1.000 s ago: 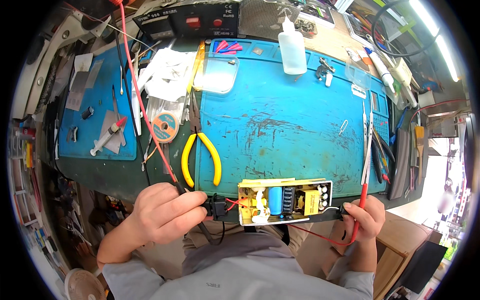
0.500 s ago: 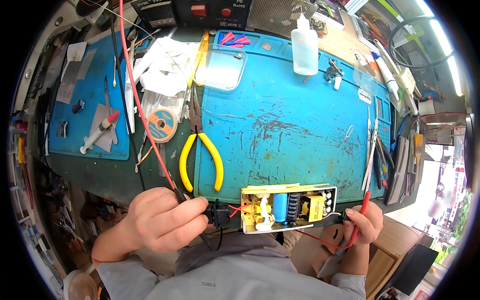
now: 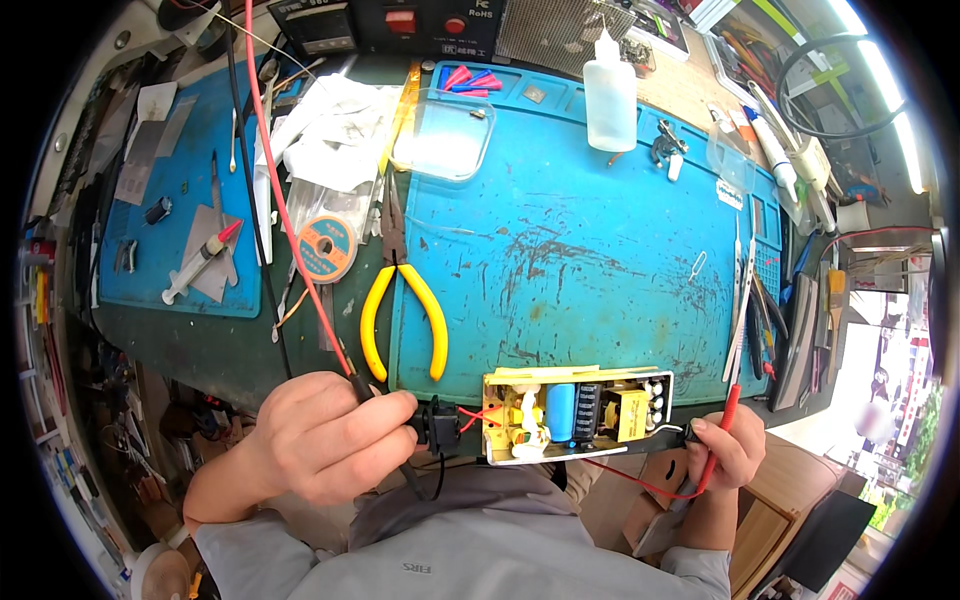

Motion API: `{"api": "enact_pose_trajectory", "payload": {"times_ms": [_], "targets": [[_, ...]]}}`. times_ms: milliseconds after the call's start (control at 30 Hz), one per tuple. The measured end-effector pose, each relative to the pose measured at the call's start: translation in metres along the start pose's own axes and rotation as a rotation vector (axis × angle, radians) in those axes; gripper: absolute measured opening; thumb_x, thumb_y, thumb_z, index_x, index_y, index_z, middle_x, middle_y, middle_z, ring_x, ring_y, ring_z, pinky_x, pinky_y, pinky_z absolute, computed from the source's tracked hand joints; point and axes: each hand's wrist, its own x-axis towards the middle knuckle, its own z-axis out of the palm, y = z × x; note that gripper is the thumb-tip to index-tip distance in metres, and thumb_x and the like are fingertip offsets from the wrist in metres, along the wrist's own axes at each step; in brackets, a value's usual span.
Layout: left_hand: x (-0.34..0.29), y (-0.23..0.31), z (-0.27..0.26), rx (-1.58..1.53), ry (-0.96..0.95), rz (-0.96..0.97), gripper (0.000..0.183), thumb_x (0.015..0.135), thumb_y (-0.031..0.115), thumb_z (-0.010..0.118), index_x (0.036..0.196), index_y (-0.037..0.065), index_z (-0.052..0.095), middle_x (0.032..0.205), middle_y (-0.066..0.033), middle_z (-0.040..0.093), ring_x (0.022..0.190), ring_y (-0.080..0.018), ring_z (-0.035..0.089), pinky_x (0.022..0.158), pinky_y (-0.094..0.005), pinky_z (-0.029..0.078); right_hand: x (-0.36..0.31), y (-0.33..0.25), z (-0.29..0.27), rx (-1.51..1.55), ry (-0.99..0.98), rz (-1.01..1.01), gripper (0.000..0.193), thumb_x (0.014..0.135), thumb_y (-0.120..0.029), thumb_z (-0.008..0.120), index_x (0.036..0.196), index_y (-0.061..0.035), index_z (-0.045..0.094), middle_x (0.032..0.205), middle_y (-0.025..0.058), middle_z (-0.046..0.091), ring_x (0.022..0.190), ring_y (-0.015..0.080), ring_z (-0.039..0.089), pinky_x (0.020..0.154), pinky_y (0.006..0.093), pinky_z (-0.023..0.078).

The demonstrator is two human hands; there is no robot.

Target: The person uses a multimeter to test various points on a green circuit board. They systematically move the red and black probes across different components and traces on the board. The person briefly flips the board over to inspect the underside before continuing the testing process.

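Down at the near edge of the blue mat [image 3: 600, 270], lying flat: a small open circuit board [image 3: 575, 412] with a blue capacitor, yellow parts and red leads running off its left end to a black connector [image 3: 440, 422]; left hand [image 3: 325, 435] curled tight just left of the board, fingers closed round a black probe with its red lead [image 3: 290, 225], fingertips touching the black connector; right hand [image 3: 728, 450] at the board's right end, closed on a red probe [image 3: 722, 428] held roughly upright, tip near the board's right edge, though hard to say whether actually touching; a thin red wire looping below the board toward the right hand. Just beyond the left hand, yellow-handled pliers [image 3: 402, 300] lying on the seam between blue mat and dark green bench [image 3: 230, 345], handles pointing near; left of those, a round spool of solder wick [image 3: 326, 248] and, further left on a second blue mat [image 3: 165, 215], a syringe with a red tip [image 3: 200, 262]. Far centre, a clear plastic lid [image 3: 443, 137] and crumpled white tissue [image 3: 335, 125]; far right of that, an upright translucent squeeze bottle [image 3: 609, 95]; red and blue plastic caps [image 3: 470, 78] at the far edge; along the right edge, tweezers [image 3: 745, 290] and slim hand tools lying lengthwise.
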Motion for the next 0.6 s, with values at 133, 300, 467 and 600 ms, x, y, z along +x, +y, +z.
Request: {"api": "enact_pose_trajectory", "payload": {"times_ms": [133, 300, 467, 600], "targets": [[-0.0004, -0.0009, 0.0003, 0.005, 0.010, 0.030, 0.027, 0.075, 0.007, 0.073, 0.101, 0.005, 0.065, 0.104, -0.0109, 0.071, 0.059, -0.0173, 0.050, 0.048, -0.0293, 0.042, 0.0075, -0.0002, 0.0032, 0.000, 0.061, -0.045, 0.015, 0.089, -0.015, 0.073, 0.101, -0.0062, 0.070, 0.069, 0.0038, 0.062, 0.052, 0.0173, 0.052, 0.048, 0.0291, 0.038], [0.0007, 0.0012, -0.0030, 0.045, -0.013, 0.059, 0.029, 0.076, 0.010, 0.075, 0.103, 0.003, 0.064, 0.107, -0.0126, 0.069, 0.060, -0.0183, 0.051, 0.050, -0.0308, 0.043, 0.0055, 0.0006, 0.0029, 0.010, 0.076, -0.056, 0.020, 0.082, -0.010, 0.078, 0.100, -0.0062, 0.071, 0.071, 0.0043, 0.063, 0.053, 0.0177, 0.051, 0.048, 0.0291, 0.037], [0.0014, 0.0027, -0.0045, 0.078, -0.023, 0.074, 0.032, 0.078, 0.011, 0.077, 0.106, 0.003, 0.063, 0.108, -0.0116, 0.068, 0.062, -0.0187, 0.052, 0.052, -0.0315, 0.044, 0.0080, -0.0013, -0.0004, 0.027, 0.046, -0.037, 0.029, 0.074, -0.004, 0.081, 0.101, -0.0055, 0.073, 0.071, 0.0045, 0.063, 0.053, 0.0180, 0.051, 0.048, 0.0299, 0.037], [0.0046, 0.0070, -0.0075, 0.115, -0.024, 0.087, 0.033, 0.079, 0.012, 0.078, 0.106, 0.003, 0.062, 0.107, -0.0109, 0.068, 0.063, -0.0186, 0.053, 0.054, -0.0311, 0.046, 0.0092, -0.0046, -0.0041, 0.026, 0.038, -0.040, 0.032, 0.071, -0.003, 0.082, 0.102, -0.0044, 0.073, 0.071, 0.0047, 0.063, 0.052, 0.0186, 0.050, 0.048, 0.0309, 0.037]]}}
